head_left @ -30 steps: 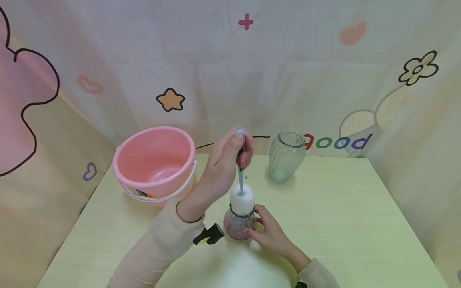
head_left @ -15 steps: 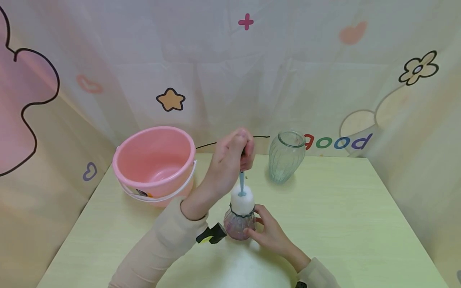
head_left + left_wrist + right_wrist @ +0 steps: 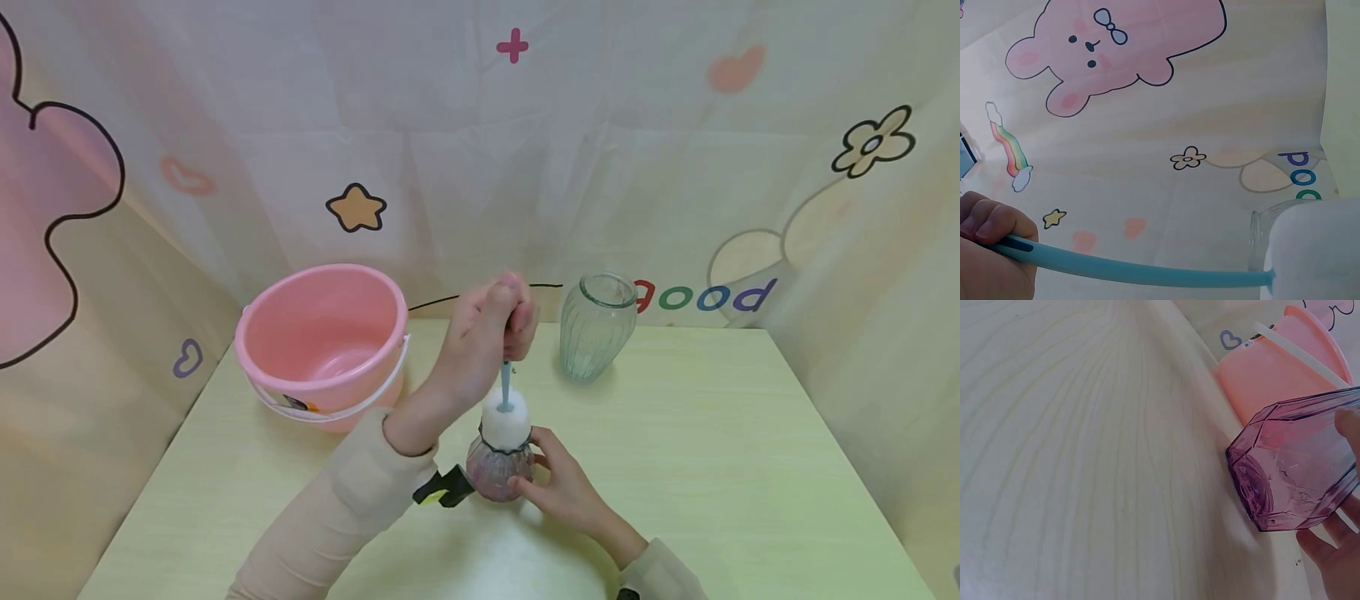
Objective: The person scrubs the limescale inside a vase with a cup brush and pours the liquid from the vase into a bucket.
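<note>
Slightly rightward went the left hand (image 3: 476, 352); the right hand (image 3: 561, 490) gripped the vase (image 3: 497, 477), lower centre of frame. The left clasped the brush (image 3: 506, 383), its sponge (image 3: 504, 425) at the vase's mouth; keeping it straight probably worked best.

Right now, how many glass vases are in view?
2: the purple-tinted vase, held in the right hand below the white brush head, and the clear vase, standing farther back to the right. No others show.
</note>
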`<state>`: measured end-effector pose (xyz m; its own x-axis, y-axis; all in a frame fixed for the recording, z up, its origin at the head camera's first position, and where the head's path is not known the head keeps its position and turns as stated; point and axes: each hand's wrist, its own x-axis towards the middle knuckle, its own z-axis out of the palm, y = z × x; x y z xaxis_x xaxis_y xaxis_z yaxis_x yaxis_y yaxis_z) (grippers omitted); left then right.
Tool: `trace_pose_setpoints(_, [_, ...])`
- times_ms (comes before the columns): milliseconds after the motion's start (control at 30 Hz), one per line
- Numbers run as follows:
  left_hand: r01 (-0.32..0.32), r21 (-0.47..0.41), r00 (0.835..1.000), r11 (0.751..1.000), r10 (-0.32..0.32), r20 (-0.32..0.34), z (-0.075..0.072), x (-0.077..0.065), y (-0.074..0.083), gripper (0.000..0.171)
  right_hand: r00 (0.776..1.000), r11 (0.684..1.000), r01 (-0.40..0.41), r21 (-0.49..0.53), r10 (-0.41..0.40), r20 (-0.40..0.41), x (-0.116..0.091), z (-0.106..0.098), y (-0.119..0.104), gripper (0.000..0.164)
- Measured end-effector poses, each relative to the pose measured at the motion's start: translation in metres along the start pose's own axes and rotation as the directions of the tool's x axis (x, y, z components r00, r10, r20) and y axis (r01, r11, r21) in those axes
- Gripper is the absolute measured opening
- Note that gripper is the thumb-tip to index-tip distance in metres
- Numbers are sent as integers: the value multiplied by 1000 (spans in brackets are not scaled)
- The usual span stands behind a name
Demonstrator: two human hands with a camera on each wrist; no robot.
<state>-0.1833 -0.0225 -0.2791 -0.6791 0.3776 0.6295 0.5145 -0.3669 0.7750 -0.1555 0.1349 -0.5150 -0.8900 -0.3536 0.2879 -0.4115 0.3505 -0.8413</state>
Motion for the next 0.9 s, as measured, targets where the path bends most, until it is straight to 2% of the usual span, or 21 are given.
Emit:
trace_pose_setpoints(267, [-25, -3, 997, 1000, 25, 74, -2, -2, -8, 31, 1000, 1000, -11, -2, 11, -4, 1, 1, 0, 60])
trace_pose_setpoints(500, [17, -77, 992, 997, -7, 130, -11, 0, -13, 31, 1000, 1000, 3, -2, -3, -17, 0, 3, 1, 60])
trace_pose_setpoints(667, [28, -135, 987, 990, -6, 158, -17, 0, -15, 30, 1000, 1000, -5, 12, 5, -11, 0, 3, 0, 59])
trace_pose_setpoints(900, [52, -147, 978, 988, -20, 208, -19, 1, -15, 29, 1000, 1000, 2, 14, -2, -1, 0, 2, -1, 61])
